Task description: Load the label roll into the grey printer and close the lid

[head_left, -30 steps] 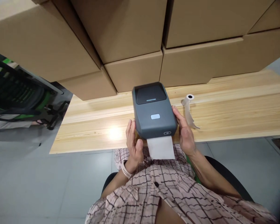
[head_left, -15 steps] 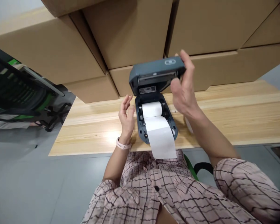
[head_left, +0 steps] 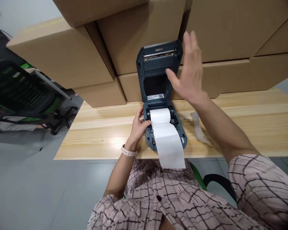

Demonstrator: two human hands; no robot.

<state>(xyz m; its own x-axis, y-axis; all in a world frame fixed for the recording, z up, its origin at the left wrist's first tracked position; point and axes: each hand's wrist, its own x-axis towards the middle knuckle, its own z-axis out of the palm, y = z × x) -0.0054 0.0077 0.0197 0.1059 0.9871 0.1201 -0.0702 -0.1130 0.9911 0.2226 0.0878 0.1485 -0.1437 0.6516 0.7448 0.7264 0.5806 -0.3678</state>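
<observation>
A dark blue-grey label printer (head_left: pixel 181 127) stands on the wooden table with its lid (head_left: pixel 140 68) swung up and tilted back. Inside sits a white paper roll (head_left: pixel 160 115), and a loose strip of label paper (head_left: pixel 171 151) runs forward over the printer's front and past the table edge. My left hand (head_left: pixel 139 126) grips the printer's left side, thumb over the rim beside the roll and fingers along the outer wall. With fingers stretched out, my right hand (head_left: pixel 189 70) is raised at the lid's right edge, holding nothing; whether it touches the lid I cannot tell.
Stacked cardboard boxes (head_left: pixel 144 32) line the back of the wooden table (head_left: pixel 249 127), close behind the lid. A torn piece of white paper (head_left: pixel 198 129) lies right of the printer. To the left, a black office chair (head_left: pixel 21 86) stands on the grey floor.
The lid has swung further up and back. My right hand has let go of it and spread its fingers. My left hand has moved from beside the printer onto its left side.
</observation>
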